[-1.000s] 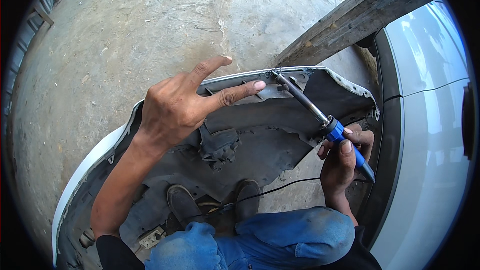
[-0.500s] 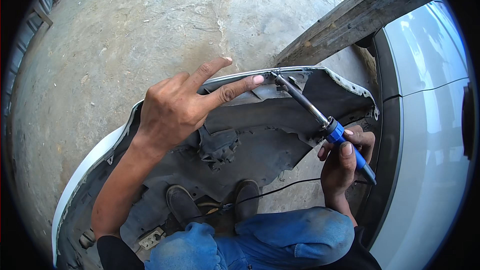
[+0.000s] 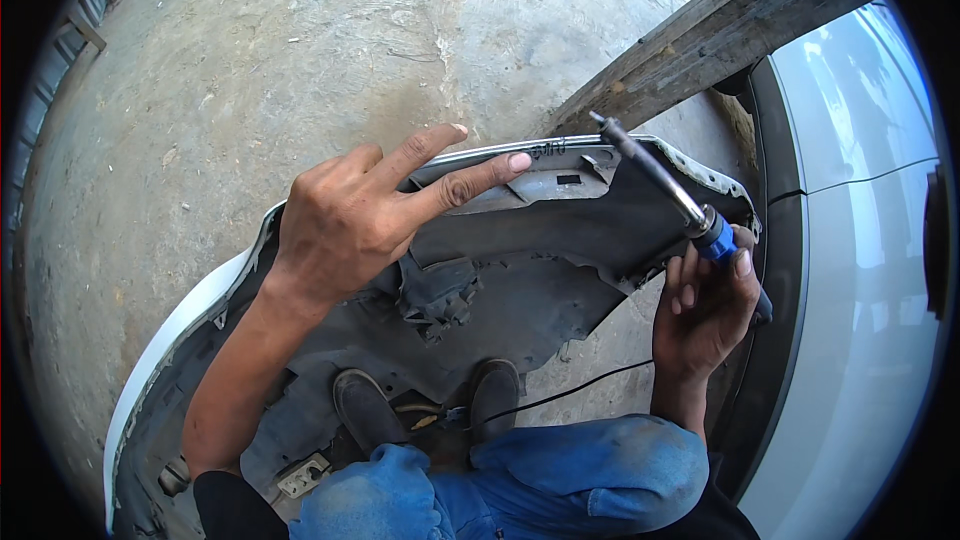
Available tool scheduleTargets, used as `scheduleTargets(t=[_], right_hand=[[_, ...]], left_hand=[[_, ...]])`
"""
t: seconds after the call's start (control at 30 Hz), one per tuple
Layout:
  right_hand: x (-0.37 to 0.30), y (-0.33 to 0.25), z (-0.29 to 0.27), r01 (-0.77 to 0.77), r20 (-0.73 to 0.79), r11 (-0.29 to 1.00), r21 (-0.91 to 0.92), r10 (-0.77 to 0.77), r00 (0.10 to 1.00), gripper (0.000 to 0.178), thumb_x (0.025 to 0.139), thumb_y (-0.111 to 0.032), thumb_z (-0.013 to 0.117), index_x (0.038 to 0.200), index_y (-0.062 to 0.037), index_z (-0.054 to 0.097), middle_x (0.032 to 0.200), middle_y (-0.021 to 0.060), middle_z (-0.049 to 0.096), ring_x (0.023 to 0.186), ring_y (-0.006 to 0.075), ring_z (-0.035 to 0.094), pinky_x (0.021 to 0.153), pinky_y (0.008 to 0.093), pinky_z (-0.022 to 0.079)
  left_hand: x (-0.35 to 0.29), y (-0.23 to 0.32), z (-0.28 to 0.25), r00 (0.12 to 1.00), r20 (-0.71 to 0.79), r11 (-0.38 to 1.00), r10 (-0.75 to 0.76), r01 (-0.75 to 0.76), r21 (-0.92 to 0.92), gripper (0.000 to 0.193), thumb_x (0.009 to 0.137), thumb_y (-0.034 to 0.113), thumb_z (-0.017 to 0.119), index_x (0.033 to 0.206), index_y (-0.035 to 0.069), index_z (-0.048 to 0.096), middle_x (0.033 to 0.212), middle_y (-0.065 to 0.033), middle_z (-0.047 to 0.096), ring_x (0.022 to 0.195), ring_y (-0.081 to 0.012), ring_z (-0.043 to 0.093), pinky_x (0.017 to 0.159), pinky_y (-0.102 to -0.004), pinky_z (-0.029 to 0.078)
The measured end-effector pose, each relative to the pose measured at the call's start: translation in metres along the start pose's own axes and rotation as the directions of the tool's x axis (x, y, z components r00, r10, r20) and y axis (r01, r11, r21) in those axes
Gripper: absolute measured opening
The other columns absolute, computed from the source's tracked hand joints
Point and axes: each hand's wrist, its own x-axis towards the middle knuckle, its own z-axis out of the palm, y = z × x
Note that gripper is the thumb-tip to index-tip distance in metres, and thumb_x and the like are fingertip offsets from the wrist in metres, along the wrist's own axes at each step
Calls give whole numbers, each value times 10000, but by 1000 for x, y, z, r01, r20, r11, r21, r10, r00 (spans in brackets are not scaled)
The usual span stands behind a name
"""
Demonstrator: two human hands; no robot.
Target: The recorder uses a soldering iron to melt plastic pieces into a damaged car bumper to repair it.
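A car bumper (image 3: 560,240), white outside and dark grey inside, lies before me with its inner side up. My left hand (image 3: 345,210) rests across its far rim with two fingers stretched and spread, one on each side of the edge; its other fingers are hidden. Beside the inner fingertip, a row of short dark marks (image 3: 548,149) crosses the rim. My right hand (image 3: 706,310) holds a soldering iron (image 3: 660,175) by its blue handle. The iron's tip points up and left, raised off the bumper, to the right of the marks.
A wooden post (image 3: 720,35) slants across the far right, next to a silver car body (image 3: 850,240). A black cord (image 3: 580,383) runs past my shoes (image 3: 365,405). A white socket block (image 3: 303,477) lies at lower left. Concrete floor (image 3: 300,50) stretches beyond the bumper.
My right hand has lifted the soldering iron off the rim and moved it to the right, uncovering the dark marks and a slotted tab. The left hand has barely moved.
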Motion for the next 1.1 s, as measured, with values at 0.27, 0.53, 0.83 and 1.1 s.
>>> scheduleTargets(t=[0.27, 0.53, 0.83, 1.1], right_hand=[[2, -11, -9, -90, 35, 977, 194, 84, 996, 429, 1103, -396, 579, 1295, -13, 550, 924, 43, 618, 585, 42, 461, 449, 193, 384], [22, 14, 11, 501, 392, 845, -185, -404, 827, 258, 1045, -114, 668, 1271, -34, 575, 962, 135, 714, 740, 234, 735, 643, 330, 618], [39, 45, 32, 785, 562, 430, -446, -549, 619, 461, 806, 10, 885, 1191, -88, 652, 1158, 183, 756, 1153, 327, 710, 985, 450, 567], [34, 61, 33, 790, 510, 467, -397, -604, 613, 450, 811, 36, 866, 1186, -123, 677, 1123, 177, 751, 1043, 303, 759, 892, 403, 623]], left_hand=[[0, 0, 0, 1000, 14, 1000, 7, -7, 10, 681, 872, 62, 714, 1408, 478, 659, 1259, 67, 736, 675, -143, 660, 583, -282, 578], [-1, 1, -2, 1000, 3, 1000, 15, -15, -8, 686, 867, 53, 718, 1410, 467, 662, 1230, 44, 740, 698, -152, 669, 591, -299, 582], [2, 2, -3, 999, 35, 1000, 1, -1, -3, 700, 855, 53, 717, 1422, 457, 657, 1250, 35, 726, 766, -163, 686, 639, -324, 589], [1, 1, -3, 1000, 26, 1000, 9, -9, 0, 696, 848, 45, 719, 1411, 450, 672, 1252, 33, 723, 765, -163, 683, 639, -327, 589]])
